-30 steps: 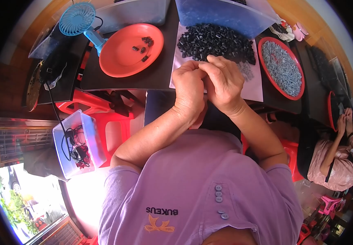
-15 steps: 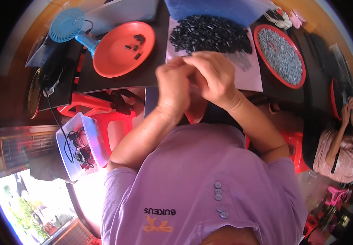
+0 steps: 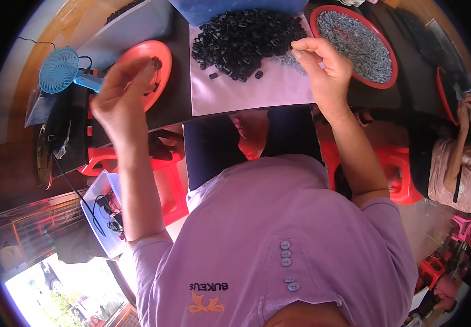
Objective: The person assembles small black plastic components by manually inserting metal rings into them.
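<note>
My left hand (image 3: 121, 103) is over the red-orange plate (image 3: 162, 52) at the left, its fingers drawn together. It is slightly blurred, and I cannot make out anything in its grip. A few small black pieces (image 3: 156, 63) lie on that plate, partly behind the fingers. Thumb and forefinger of my right hand (image 3: 328, 71) are pinched at the right edge of a heap of small black plastic pieces (image 3: 241, 43). What sits between those fingertips is too small to name. Beside them, small translucent pieces (image 3: 287, 61) lie on a pale pink sheet (image 3: 246, 95).
A red bowl (image 3: 393, 65) of small grey parts stands at the right. Behind the heap is a blue bin (image 3: 235, 6). A blue fan (image 3: 59, 71) stands at the left, above a clear box of cables (image 3: 96, 204). At far right another person's hands (image 3: 467, 106) work.
My hands were together in front of the heap; they have parted. The left moved left over the plate, the right moved right and forward to the translucent pieces. The view has shifted slightly.
</note>
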The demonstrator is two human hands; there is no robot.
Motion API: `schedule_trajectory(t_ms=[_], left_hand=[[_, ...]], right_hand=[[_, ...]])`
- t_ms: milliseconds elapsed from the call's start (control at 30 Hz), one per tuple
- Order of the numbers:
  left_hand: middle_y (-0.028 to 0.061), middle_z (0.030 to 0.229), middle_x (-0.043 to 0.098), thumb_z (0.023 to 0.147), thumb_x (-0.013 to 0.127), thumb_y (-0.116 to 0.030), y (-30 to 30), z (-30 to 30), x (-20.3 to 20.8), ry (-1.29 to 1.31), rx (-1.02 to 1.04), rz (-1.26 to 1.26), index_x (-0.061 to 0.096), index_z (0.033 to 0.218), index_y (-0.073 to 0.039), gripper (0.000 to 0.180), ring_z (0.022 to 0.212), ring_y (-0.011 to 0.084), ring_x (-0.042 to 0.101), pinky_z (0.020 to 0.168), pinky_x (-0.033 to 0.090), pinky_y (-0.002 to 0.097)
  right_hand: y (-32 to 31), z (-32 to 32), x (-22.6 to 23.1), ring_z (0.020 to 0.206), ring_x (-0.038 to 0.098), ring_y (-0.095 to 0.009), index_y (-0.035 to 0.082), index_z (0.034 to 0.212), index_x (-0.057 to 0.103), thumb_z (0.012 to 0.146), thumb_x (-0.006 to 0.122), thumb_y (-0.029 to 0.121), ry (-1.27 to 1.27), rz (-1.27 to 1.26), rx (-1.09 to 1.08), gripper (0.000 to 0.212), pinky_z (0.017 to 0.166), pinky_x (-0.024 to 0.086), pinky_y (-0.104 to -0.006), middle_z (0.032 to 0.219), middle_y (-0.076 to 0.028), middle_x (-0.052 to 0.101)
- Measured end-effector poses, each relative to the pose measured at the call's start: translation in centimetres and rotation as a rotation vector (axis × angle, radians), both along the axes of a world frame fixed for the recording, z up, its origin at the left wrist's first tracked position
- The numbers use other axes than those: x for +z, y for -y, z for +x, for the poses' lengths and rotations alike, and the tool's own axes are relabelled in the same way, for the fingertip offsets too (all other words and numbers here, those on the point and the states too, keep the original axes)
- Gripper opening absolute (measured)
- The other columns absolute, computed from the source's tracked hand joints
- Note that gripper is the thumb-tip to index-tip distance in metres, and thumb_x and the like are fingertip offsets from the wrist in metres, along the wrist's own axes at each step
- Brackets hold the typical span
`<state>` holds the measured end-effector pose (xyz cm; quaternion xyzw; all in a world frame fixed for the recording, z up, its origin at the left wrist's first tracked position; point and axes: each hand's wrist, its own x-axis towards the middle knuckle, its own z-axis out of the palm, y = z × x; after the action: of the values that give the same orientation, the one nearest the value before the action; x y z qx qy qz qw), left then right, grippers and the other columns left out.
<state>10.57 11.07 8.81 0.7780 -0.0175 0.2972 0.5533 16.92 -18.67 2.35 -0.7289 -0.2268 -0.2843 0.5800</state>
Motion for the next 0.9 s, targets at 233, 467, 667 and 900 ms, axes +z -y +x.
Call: schedule_trajectory(t_ms=[233,467,667,900], left_hand=[[0.0229,0.097,0.063,0.085,0.060,-0.026,-0.8,-5.7,8.4,0.377,-0.410,0.223,0.057,0.117,0.006,0.045,0.082,0.0266,0.064,0.067,0.048,0.0303],[0.0173,0.092,0.062,0.083,0.063,-0.025,-15.6,-17.7,6.7,0.437,-0.435,0.133,0.058,0.108,0.000,0.036,0.077,0.0227,0.062,0.064,0.045,0.0291],[0.0125,0.088,0.062,0.082,0.065,-0.024,-0.6,-12.9,7.1,0.511,-0.473,0.122,0.058,0.100,-0.004,0.028,0.073,0.0195,0.060,0.062,0.042,0.0280],[0.0068,0.084,0.061,0.080,0.068,-0.023,-2.9,-12.9,8.9,0.521,-0.515,0.226,0.058,0.091,-0.009,0.020,0.068,0.0156,0.058,0.060,0.040,0.0268]], right_hand=[[-2.4,0.4,0.1,0.076,0.065,-0.026,0.007,0.089,0.069,0.073,0.067,-0.005,0.404,-0.470,-0.062,0.021,0.070,0.051,-0.0372,0.082,-0.007,0.068],[-3.0,0.4,-0.8,0.073,0.062,-0.024,0.009,0.085,0.067,0.072,0.066,-0.005,0.480,-0.504,-0.066,0.020,0.067,0.048,-0.0363,0.075,-0.004,0.065],[-3.1,0.6,-1.6,0.072,0.063,-0.025,0.012,0.080,0.065,0.072,0.067,0.000,0.455,-0.448,-0.077,0.014,0.065,0.048,-0.0387,0.073,-0.002,0.065],[-2.7,0.2,-1.0,0.074,0.064,-0.026,0.010,0.082,0.065,0.074,0.068,0.003,0.464,-0.557,-0.087,0.010,0.066,0.048,-0.0397,0.076,-0.005,0.065]])
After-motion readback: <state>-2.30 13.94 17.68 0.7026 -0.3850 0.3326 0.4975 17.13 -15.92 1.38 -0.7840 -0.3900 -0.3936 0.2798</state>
